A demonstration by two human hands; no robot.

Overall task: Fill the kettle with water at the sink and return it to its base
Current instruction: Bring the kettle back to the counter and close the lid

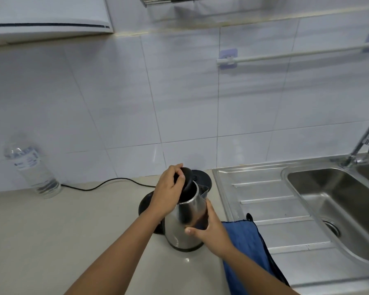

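Low in the frame's centre, on the pale beige countertop [51,241]: tall polished stainless-steel kettle with black foot and black handle [183,228], upright or tipped slightly toward the sink, off its base. Right hand [209,228] wrapped around the steel body, thumb across the front, fingers hidden behind. Left hand [168,192] closed over the round black plastic lid [186,182], tilted at the kettle's mouth, seemingly being lifted off or pressed on; cannot tell which. Just right of the kettle, a blue microfibre cloth [245,245] draped over the counter edge.

Handling, as a judgement: rigid, smooth, slippery shell; probably light now, noticeably heavier once filled. Black handle on the frame-left side the safest hold for carrying, body grip only for steadying.

Behind the kettle, a round black power base [202,177] with black cord [107,184] trailing left toward a clear plastic water bottle [33,167]. Right of frame, the stainless-steel sink with ribbed drainboard [264,188] and, farthest, a chrome tap [366,139] at the right edge.
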